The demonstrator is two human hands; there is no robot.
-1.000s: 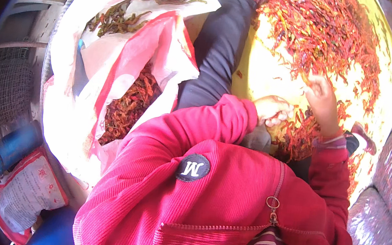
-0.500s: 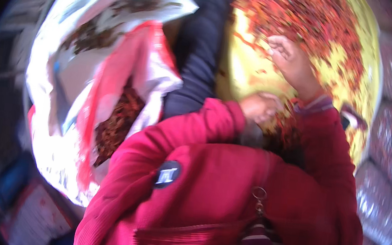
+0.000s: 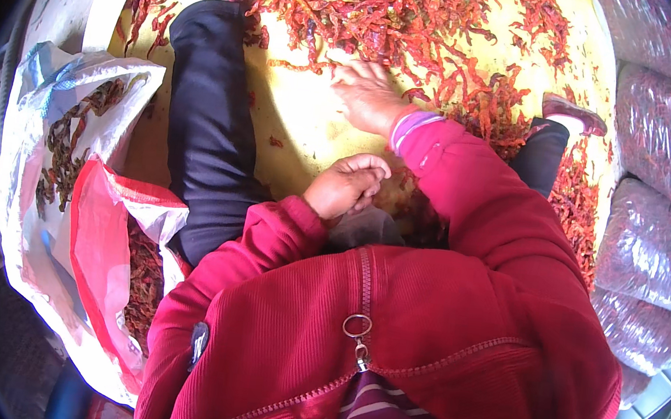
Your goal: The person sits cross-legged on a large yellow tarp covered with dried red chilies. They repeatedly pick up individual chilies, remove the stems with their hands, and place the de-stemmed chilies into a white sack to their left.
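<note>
Sacks (image 3: 98, 257) by the left edge of the yellow sheet (image 3: 298, 139) contain dried peppers (image 3: 143, 283). Left hand (image 3: 346, 186): fingers curled closed. Right hand (image 3: 370, 99): fingers extended.

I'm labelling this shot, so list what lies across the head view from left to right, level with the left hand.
White sack, left trouser leg, left hand, right sleeve, loose red peppers, shiny plastic packs.

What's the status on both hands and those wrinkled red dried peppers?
Bare right hand open at edge of peppers, contact unclear. Bare left hand curled, palm hidden. Dark-trousered left leg between left hand and red-and-white plastic sack.
</note>
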